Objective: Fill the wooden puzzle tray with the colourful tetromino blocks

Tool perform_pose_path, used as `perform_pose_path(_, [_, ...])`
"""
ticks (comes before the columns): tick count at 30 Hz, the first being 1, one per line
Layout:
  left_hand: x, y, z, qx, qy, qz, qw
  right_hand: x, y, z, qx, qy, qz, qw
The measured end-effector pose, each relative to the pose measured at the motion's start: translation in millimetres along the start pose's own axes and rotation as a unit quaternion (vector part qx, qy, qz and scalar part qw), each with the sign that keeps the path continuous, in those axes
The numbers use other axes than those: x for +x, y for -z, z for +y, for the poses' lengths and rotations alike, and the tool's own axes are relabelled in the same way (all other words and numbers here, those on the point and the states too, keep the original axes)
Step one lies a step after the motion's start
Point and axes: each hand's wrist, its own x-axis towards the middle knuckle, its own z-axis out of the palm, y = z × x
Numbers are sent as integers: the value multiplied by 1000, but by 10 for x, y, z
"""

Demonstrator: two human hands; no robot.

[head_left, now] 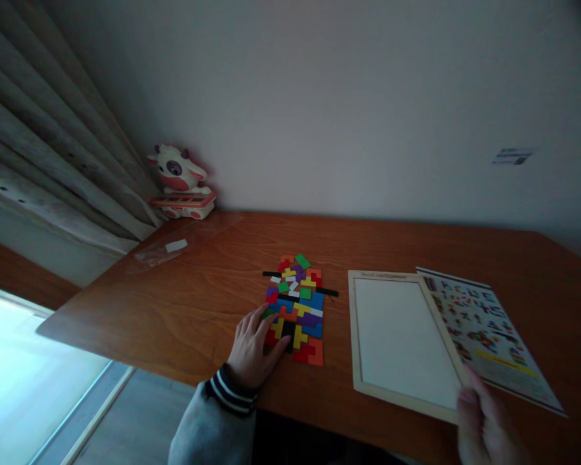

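Note:
Colourful flat puzzle pieces [301, 310] lie in a loose cluster on the wooden table, some overlapping or askew. My left hand [255, 342] rests over their lower left side, fingers spread, with fingertips on several pieces. A shallow wooden puzzle tray [407, 336] with a pale, bare inside lies to the right of the pieces. Its lower right corner is gripped by my right hand [484, 420], thumb on top of the rim. The right hand's other fingers are partly hidden and blurred.
A printed pattern sheet [494, 336] lies partly under the tray's right side. At the back left corner stands a toy cow with a keyboard [181, 184]. A clear plastic wrapper [159, 254] lies near it, beside the curtain [53, 129]. The table [198, 310] meets a wall behind.

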Motion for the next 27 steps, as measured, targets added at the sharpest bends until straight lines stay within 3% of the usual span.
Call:
perform_pose_path(15, [-2, -18, 42, 5, -4, 0, 1000, -33, -293, -147, 2, 70, -19, 997])
perform_pose_path(20, [0, -26, 57, 4, -4, 0, 1000, -37, -255, -257, 25, 36, -21, 999])
perform_pose_path(24, [1, -22, 62, 2, -6, 5, 1000, 45, -161, -130, -7, -7, -21, 1000])
perform_pose_path(27, [1, -16, 47, 1, -8, 4, 1000, 111, -93, -16, -49, 55, -21, 997])
